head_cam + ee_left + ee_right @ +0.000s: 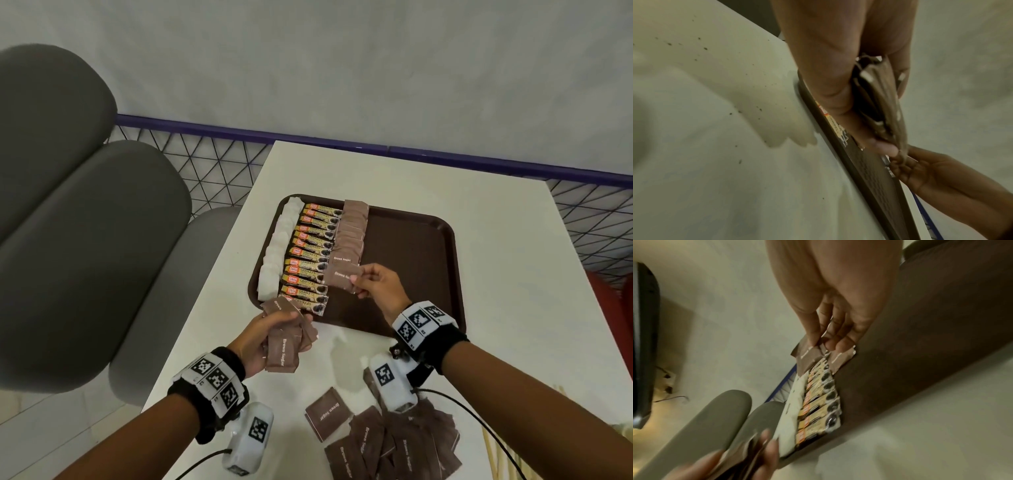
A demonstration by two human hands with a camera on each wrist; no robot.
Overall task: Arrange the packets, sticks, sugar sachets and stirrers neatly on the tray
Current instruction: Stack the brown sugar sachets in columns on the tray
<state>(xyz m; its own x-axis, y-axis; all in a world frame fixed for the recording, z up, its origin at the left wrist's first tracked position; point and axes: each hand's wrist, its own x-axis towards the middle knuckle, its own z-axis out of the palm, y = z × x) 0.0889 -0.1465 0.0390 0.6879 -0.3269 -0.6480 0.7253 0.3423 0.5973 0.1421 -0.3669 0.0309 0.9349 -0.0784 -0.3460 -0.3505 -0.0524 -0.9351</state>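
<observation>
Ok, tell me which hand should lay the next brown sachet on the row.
Right. The right hand already pinches one sachet at the row's near end; the left hand grips the spare stack off the tray.

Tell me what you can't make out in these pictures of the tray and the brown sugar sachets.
- How many sachets the left hand holds: head view, fingers cover the bundle; left wrist view shows only edges.
- Size of the loose sachet pile: head view, the bottom edge and the right wrist camera cut it.
- Print on the coffee sticks: right wrist view, blurred.
- Pale sticks at bottom right: head view, mostly behind the right forearm.
</observation>
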